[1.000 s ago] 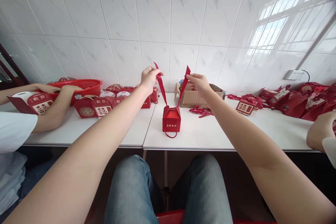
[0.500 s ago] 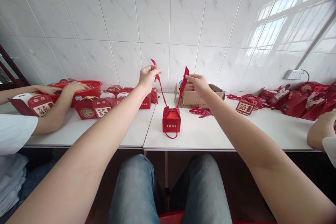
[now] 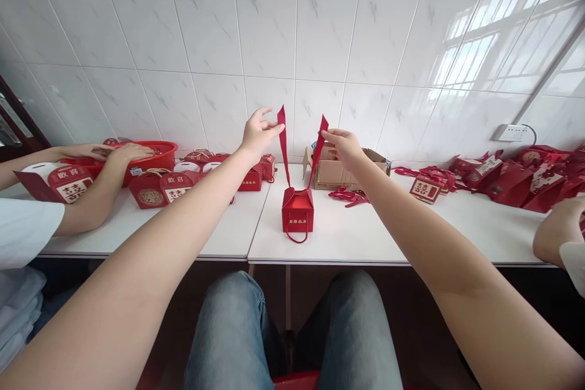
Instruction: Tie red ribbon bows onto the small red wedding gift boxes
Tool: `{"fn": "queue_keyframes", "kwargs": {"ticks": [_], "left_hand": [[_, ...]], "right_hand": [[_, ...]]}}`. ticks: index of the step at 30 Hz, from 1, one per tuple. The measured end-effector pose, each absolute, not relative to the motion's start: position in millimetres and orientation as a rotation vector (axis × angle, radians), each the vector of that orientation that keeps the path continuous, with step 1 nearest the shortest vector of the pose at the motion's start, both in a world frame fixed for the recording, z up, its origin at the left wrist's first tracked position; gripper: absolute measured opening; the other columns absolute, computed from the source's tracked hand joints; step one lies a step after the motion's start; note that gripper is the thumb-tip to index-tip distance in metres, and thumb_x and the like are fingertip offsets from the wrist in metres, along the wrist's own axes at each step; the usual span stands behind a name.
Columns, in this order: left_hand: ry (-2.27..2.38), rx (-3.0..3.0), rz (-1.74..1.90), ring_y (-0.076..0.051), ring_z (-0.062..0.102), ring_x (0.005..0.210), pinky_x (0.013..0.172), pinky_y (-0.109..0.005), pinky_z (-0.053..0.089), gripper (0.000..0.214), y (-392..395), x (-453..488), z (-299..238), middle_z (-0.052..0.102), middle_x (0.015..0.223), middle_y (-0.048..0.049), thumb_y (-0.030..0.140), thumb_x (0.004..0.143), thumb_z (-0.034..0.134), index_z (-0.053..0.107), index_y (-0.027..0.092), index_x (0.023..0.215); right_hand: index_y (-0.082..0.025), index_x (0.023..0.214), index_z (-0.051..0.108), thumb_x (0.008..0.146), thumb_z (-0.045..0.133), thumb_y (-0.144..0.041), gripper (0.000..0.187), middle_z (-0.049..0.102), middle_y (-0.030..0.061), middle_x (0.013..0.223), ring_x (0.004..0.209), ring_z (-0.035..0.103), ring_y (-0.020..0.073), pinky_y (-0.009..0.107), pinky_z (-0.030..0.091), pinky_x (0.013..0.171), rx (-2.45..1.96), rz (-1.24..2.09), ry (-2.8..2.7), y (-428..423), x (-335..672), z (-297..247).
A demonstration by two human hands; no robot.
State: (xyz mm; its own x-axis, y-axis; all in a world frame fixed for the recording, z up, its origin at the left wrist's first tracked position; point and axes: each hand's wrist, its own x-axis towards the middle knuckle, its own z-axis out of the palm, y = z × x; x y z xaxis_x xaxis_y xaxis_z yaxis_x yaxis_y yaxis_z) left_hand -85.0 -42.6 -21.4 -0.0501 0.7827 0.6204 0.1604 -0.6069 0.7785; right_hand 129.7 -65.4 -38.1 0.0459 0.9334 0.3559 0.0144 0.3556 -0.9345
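Note:
A small red gift box [image 3: 297,214] with gold lettering and a cord loop on its front stands on the white table [image 3: 356,234] straight ahead of me. Two ends of a red ribbon [image 3: 284,146] rise from its top. My left hand [image 3: 258,133] pinches the left end between thumb and forefinger, with its other fingers spread upward. My right hand [image 3: 343,145] is closed on the right end, holding it taut above the box.
A brown cardboard box [image 3: 336,171] and loose red ribbons [image 3: 350,195] lie behind the gift box. Finished red boxes [image 3: 176,186] and a red basin [image 3: 158,152] stand at the left, where another person's hands [image 3: 116,152] work. Flat red boxes [image 3: 512,177] pile up at the right beside another person's arm [image 3: 555,228].
My left hand has opened its outer fingers and the left ribbon end now stands straighter and higher. The person at the left has shifted their hands on the basin.

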Motion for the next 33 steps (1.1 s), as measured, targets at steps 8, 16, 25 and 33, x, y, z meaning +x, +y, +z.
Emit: {"fn": "queue_keyframes", "kwargs": {"ticks": [8, 16, 25, 33], "left_hand": [[1.025, 1.67, 1.718, -0.018, 0.064, 0.085, 0.084, -0.032, 0.048, 0.018, -38, -73, -28, 0.069, 0.084, -0.0056, 0.018, 0.066, 0.074, 0.064, 0.016, 0.08], [1.001, 1.649, 1.711, -0.017, 0.063, 0.084, 0.081, -0.031, 0.047, 0.014, -42, -64, -28, 0.07, 0.084, -0.0053, 0.023, 0.066, 0.074, 0.066, 0.017, 0.075], [0.997, 1.487, 1.632, -0.015, 0.056, 0.079, 0.067, -0.027, 0.041, 0.026, -35, -64, -23, 0.068, 0.091, -0.0038, 0.036, 0.06, 0.081, 0.07, 0.021, 0.079], [1.024, 1.476, 1.571, -0.016, 0.055, 0.085, 0.073, -0.029, 0.04, 0.03, -40, -59, -23, 0.067, 0.099, -0.0039, 0.038, 0.061, 0.08, 0.07, 0.022, 0.084]], "right_hand": [[-0.021, 0.076, 0.065, 0.076, 0.069, -0.035, 0.015, 0.066, 0.0032, 0.088, 0.082, 0.063, 0.0158, 0.028, 0.044, 0.068, -0.972, 0.872, -1.317, -66, 130, -31], [-0.021, 0.079, 0.067, 0.077, 0.068, -0.036, 0.015, 0.069, 0.0036, 0.095, 0.089, 0.064, 0.0164, 0.028, 0.047, 0.073, -0.921, 0.867, -1.338, -64, 129, -32], [-0.02, 0.08, 0.067, 0.082, 0.064, -0.032, 0.013, 0.07, 0.0057, 0.097, 0.094, 0.065, 0.0159, 0.031, 0.051, 0.083, -0.806, 0.882, -1.378, -54, 127, -33], [-0.017, 0.078, 0.064, 0.083, 0.063, -0.025, 0.01, 0.07, 0.0058, 0.088, 0.083, 0.067, 0.0133, 0.03, 0.053, 0.084, -0.738, 0.962, -1.328, -54, 119, -32]]}}
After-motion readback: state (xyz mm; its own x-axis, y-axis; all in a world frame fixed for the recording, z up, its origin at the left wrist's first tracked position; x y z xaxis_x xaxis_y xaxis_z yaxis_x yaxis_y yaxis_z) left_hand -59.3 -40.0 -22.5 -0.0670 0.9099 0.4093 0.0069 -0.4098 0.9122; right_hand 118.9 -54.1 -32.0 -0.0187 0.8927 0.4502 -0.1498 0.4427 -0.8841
